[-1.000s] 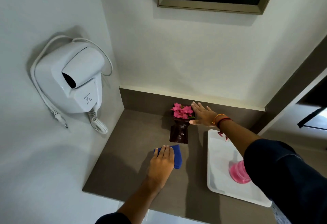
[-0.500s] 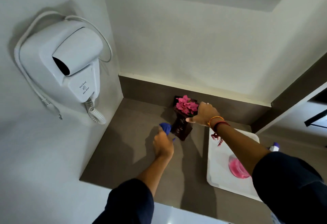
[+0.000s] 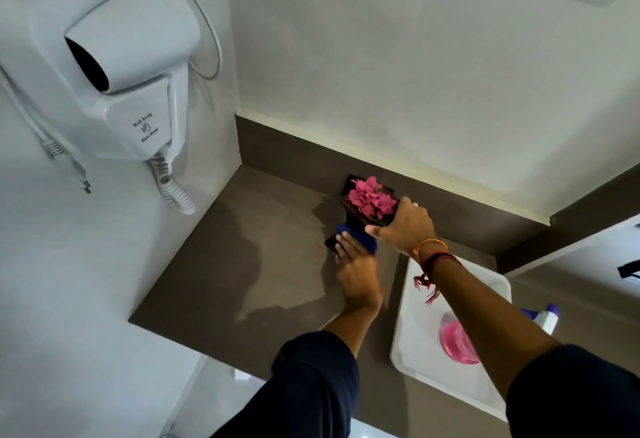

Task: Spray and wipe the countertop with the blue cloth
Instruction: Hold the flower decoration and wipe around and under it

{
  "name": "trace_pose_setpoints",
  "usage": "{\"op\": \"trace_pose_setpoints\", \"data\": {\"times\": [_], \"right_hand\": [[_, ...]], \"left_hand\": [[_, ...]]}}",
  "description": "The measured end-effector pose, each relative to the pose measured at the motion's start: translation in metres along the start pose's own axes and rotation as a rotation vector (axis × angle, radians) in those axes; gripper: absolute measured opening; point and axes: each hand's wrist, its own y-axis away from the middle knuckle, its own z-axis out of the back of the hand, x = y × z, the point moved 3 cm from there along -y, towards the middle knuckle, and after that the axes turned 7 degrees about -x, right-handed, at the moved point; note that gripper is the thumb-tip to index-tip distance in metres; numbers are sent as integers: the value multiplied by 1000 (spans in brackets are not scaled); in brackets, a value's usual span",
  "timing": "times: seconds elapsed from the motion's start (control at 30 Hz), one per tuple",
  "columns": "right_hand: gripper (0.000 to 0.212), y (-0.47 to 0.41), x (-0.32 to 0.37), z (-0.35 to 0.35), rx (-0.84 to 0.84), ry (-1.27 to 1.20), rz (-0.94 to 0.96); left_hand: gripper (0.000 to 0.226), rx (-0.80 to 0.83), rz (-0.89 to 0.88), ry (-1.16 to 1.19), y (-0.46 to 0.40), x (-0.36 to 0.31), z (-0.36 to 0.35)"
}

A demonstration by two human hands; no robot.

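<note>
Blue cloth on countertop at vase foot, left hand pressing it, fingers flat | right hand grips vase rim, vase seems tilted | risk: vase slips and topples, flowers spill; forearm knocks cup on tray | count: one cloth, vase, tray, cup, spray bottle; two hands

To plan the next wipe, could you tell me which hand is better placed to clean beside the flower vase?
Left, probably: the left hand presses the blue cloth beside the flower vase, which the right hand is busy gripping.
</note>
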Motion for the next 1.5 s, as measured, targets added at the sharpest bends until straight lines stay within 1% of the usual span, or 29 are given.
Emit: {"op": "trace_pose_setpoints", "data": {"times": [0.17, 0.33, 0.4, 0.47, 0.5, 0.53, 0.57, 0.63, 0.67, 0.7, 0.77, 0.87, 0.97, 1.13, 1.23, 1.43, 1.5], "right_hand": [[78, -2, -2, -2, 6, 11, -6], [77, 0, -2, -1, 9, 16, -3], [78, 1, -1, 0, 12, 17, -2], [82, 2, 0, 3, 23, 23, -5], [84, 3, 1, 6, 29, 26, -5], [84, 3, 2, 8, 34, 28, -5], [83, 3, 3, 10, 39, 32, 0], [81, 4, 4, 11, 51, 35, 10], [79, 5, 4, 11, 51, 31, 15], [78, 5, 4, 11, 45, 25, 20], [78, 5, 3, 10, 30, 19, 34], [78, 4, 3, 6, 20, 16, 48], [79, -1, -2, 3, 13, 48, 40], [73, -3, -7, -1, 4, 24, 35], [73, -4, -8, -1, -3, 37, 33], [76, -4, -5, 1, 31, 84, 46], [78, -5, -3, 4, 62, 102, 50]], "left_hand": [[66, 92, -67, -205, -3, 21, -33], [62, 254, -233, -429, -8, 41, -41], [58, 300, -332, -543, -10, 49, -36], [52, 345, -400, -561, -15, 55, -25], [50, 356, -390, -520, -18, 56, -17], [47, 332, -345, -454, -22, 57, -8], [45, 267, -270, -380, -25, 58, 1], [47, 129, -56, -258, -32, 60, 19], [50, 87, 40, -196, -34, 59, 25], [53, 60, 93, -148, -35, 57, 26], [54, 59, 83, -119, -34, 51, 16], [49, 114, 29, -198, -30, 41, -8], [51, 99, 46, -230, -27, 40, -26], [51, 66, -61, -268, -25, 52, -43], [51, 109, -124, -294, -20, 52, -49], [57, 176, -346, -432, 2, 55, -56], [56, 171, -467, -483, 5, 60, -51]]}}
